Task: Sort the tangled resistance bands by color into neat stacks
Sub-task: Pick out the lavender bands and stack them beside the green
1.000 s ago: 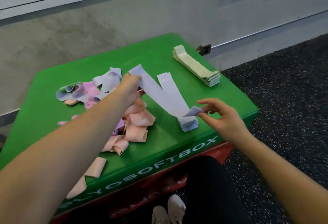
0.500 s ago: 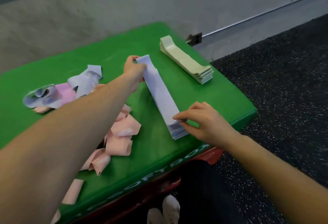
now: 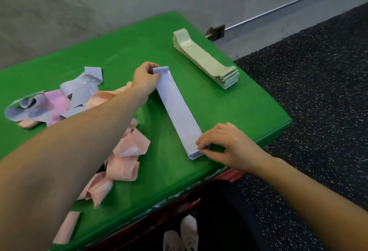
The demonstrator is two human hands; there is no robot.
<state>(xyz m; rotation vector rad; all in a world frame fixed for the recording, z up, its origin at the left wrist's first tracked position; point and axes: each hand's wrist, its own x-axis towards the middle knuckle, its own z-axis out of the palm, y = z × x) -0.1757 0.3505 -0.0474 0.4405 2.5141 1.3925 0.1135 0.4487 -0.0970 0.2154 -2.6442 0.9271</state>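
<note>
Laying this lavender band (image 3: 179, 111) flat on the lavender stack (image 3: 196, 154) is the step in hand, and it looks nearly there. The left hand (image 3: 145, 77) pinches the far end, which curls up a bit at the tip, and the right hand (image 3: 223, 143) pinches the near end down where the stack's layered edges show, by the front edge of the green soft box (image 3: 249, 101).

To do it well I'd keep a light stretch between both hands so the strip lies straight, line the near ends up flush first, then lower the far end and smooth that curl flat before letting go, otherwise it'll probably spring back and skew the pile.

The pale green stack (image 3: 207, 61) sits done at the far right corner. The tangled pile (image 3: 59, 101) of lavender, pink and peach bands lies to the left, so plenty is left to sort, I reckon
</note>
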